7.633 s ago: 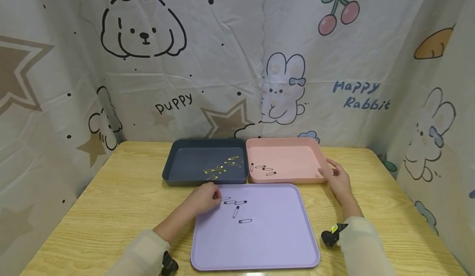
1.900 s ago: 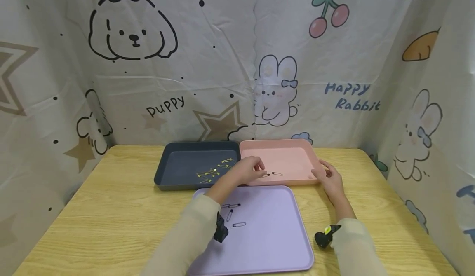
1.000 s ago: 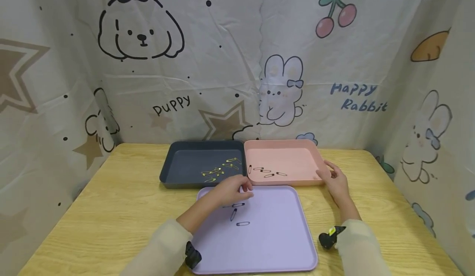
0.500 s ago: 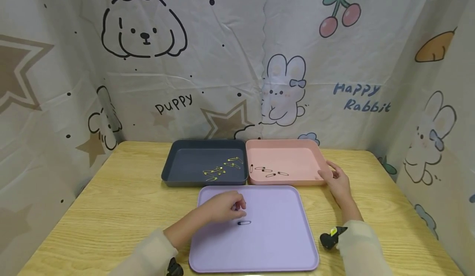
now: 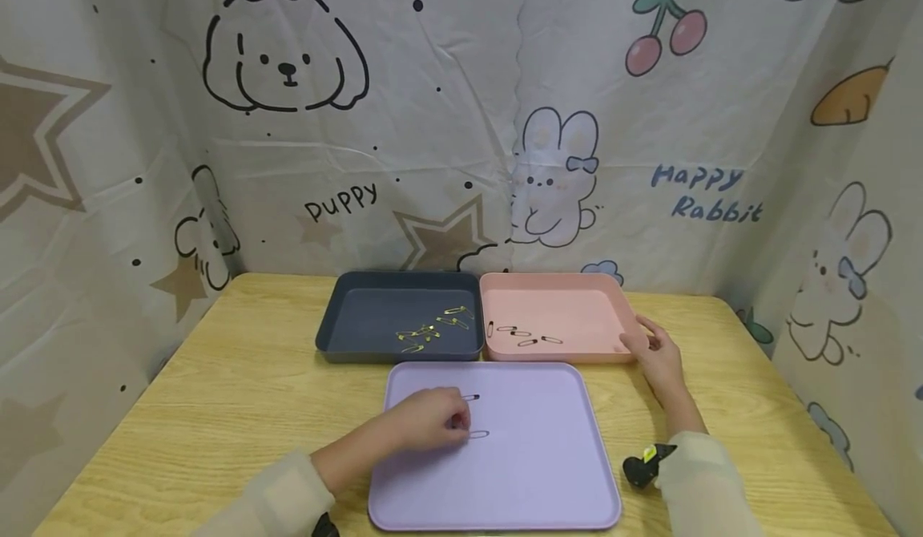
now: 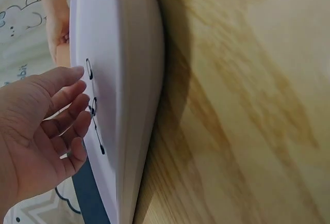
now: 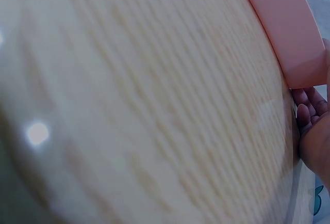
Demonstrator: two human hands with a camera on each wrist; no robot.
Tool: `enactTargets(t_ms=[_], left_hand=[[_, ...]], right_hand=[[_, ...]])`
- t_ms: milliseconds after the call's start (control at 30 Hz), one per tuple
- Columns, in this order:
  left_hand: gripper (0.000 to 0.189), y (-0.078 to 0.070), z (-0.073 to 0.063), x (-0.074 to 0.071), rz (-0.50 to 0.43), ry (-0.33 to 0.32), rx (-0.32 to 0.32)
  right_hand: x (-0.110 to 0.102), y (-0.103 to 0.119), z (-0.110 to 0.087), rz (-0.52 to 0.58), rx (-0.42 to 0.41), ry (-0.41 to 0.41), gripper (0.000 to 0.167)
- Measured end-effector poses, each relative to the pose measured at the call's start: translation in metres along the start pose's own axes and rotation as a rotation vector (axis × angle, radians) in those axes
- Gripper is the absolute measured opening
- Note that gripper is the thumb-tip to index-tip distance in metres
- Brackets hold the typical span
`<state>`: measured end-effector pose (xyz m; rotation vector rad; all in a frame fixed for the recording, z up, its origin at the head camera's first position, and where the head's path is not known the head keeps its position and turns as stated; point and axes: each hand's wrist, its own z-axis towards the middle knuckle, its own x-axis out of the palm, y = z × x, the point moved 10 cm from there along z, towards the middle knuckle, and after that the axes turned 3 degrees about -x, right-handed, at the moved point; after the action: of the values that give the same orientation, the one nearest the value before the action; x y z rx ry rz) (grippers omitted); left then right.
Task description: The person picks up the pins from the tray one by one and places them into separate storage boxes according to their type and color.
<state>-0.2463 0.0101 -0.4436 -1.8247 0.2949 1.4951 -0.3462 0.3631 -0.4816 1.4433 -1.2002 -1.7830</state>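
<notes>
My left hand [image 5: 431, 419] is over the lilac tray [image 5: 534, 473], its fingertips beside a black safety pin [image 5: 479, 434]. In the left wrist view the fingers are loosely bent, with a gap between thumb and forefinger; the thumb tip is close to the pin [image 6: 91, 76]. More black safety pins lie on this tray, partly hidden by the hand in the head view; one pin's end [image 5: 474, 397] shows beyond it. My right hand [image 5: 658, 358] holds the right rim of the pink tray [image 5: 555, 357], thumb inside and fingers outside. Several black safety pins [image 5: 519, 333] lie in the pink tray.
A dark blue tray [image 5: 375, 312] with several yellow safety pins [image 5: 427, 332] stands against the pink tray's left side. All three trays are on a wooden table [image 5: 274, 377]. A printed curtain [image 5: 440, 144] encloses the table's back and sides.
My left hand has gone from the pink tray back to the lilac tray, ending at the nearest pin. One more black safety pin lies in the pink tray. My right hand stays put.
</notes>
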Motion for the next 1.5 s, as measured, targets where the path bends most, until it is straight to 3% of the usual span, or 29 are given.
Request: enactTargets(t_ms=[267, 700, 867, 1167, 1333, 1500], left_hand=[[0.009, -0.006, 0.001, 0.003, 0.099, -0.016, 0.011], [0.009, -0.005, 0.006, 0.003, 0.068, -0.016, -0.026], [0.007, -0.005, 0.016, -0.006, 0.051, -0.035, -0.022], [0.004, -0.003, 0.039, -0.021, -0.023, 0.006, -0.068], [0.003, -0.003, 0.051, -0.035, 0.001, -0.017, -0.079], [0.004, -0.002, 0.067, -0.049, -0.057, -0.039, -0.097]], right_hand=[[0.001, -0.003, 0.001, 0.014, 0.006, -0.002, 0.071], [0.001, -0.005, 0.003, 0.025, -0.006, -0.003, 0.069], [0.000, -0.004, 0.003, 0.031, -0.005, -0.010, 0.068], [-0.001, 0.000, 0.002, 0.029, -0.019, -0.021, 0.066], [-0.002, 0.000, 0.002, 0.031, -0.016, -0.024, 0.064], [-0.002, 0.002, 0.001, 0.021, -0.020, -0.018, 0.065]])
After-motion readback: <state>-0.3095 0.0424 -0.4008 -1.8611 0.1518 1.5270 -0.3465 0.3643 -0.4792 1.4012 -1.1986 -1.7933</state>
